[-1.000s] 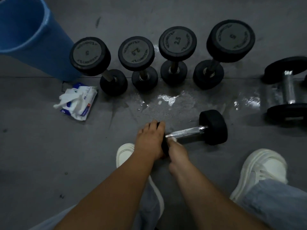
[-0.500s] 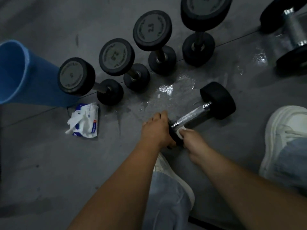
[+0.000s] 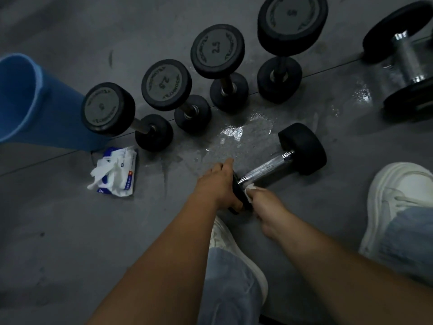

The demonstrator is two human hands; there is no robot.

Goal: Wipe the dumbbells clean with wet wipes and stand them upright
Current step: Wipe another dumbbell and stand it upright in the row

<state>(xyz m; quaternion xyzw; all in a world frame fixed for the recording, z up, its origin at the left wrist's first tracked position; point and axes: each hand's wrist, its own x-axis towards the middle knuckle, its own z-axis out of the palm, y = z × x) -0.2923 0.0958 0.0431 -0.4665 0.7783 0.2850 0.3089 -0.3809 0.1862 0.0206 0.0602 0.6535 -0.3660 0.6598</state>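
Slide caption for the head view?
Left hand grips one end of a lying dumbbell, right hand holds a wipe on its handle; four dumbbells stand upright behind.

A chrome-handled dumbbell [image 3: 269, 166] is laid flat near centre, a white wet wipe [image 3: 250, 186] pressed to its near end; four black dumbbells [image 3: 216, 51] are stood upright behind.

Only one view exists, from a wide-angle camera worn on the person's head. It faces steeply down and a little forward onto the grey floor [image 3: 58, 242], from close. Both forearms [image 3: 164, 266] enter from the bottom edge, a white shoe [image 3: 398, 195] lies at the right edge, and the row of upright dumbbells [image 3: 216, 50] crosses the top, tilted.
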